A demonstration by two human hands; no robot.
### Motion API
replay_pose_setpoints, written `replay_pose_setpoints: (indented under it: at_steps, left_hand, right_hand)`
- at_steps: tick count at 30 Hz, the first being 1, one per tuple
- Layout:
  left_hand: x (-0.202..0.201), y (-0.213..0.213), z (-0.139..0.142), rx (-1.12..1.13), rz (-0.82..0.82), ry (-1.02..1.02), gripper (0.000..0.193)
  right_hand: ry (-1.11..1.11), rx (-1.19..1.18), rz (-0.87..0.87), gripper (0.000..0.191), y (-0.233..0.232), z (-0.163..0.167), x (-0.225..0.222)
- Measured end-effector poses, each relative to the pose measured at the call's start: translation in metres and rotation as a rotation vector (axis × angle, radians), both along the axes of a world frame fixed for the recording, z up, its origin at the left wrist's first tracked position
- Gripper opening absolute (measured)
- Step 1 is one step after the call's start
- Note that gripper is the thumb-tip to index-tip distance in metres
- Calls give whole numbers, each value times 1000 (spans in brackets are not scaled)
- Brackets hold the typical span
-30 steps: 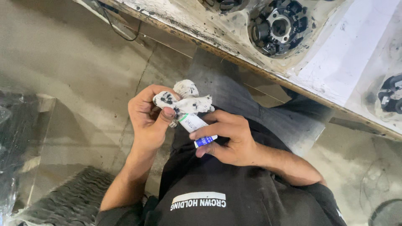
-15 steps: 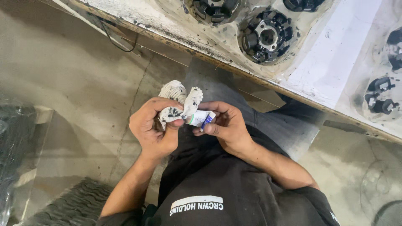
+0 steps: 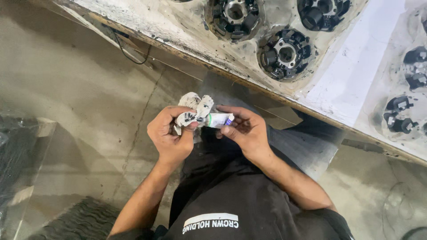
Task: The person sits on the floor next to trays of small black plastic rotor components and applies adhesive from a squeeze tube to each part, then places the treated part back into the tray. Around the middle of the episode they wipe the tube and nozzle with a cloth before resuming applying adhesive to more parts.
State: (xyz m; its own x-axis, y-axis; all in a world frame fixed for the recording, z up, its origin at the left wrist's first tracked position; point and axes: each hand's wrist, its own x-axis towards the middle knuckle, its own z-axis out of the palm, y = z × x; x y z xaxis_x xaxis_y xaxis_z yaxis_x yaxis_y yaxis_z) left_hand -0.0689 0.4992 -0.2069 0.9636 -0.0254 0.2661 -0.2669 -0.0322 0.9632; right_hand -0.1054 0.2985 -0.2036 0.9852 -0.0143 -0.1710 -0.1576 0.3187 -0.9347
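Note:
My left hand (image 3: 171, 135) is closed around a crumpled white rag (image 3: 192, 108) smeared with black grease, which sticks up above my fingers. My right hand (image 3: 247, 129) pinches a small white tube (image 3: 219, 120) with a green band and a blue end, held level. The tube's tip is pressed into the rag at my left thumb. Both hands meet in front of my chest, above my dark shirt and over the concrete floor, just below the workbench edge.
A dirty white workbench (image 3: 338, 80) runs across the top right, with several round black metal stator-like parts (image 3: 287, 54) on it. A black cable (image 3: 129, 49) hangs off its edge. A ribbed dark mat (image 3: 75, 220) lies at bottom left, a clear plastic sheet (image 3: 26, 151) at left.
The view has tilted up, showing more of the bench. My hands have closed together and the tube has turned level, its tip now pushed into the rag.

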Motion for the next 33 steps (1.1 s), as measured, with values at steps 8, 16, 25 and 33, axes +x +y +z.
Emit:
replay_pose_setpoints:
  at_steps: [8,16,25,33]
  left_hand:
    - [4,-9,-22,-291,-107,292,12]
    - [4,1,-18,-30,-63,49,11]
    - [13,4,-48,-561,-251,477,18]
    - [40,26,-4,-189,-139,27,17]
  right_hand:
    - [-903,-872,-148,36,-21,-3,7]
    - [-439,-416,-80,35,-14,-4,2]
    - [-396,-280,-49,36,-21,-33,1]
    - [-87,469,78,48,-42,-62,-4]
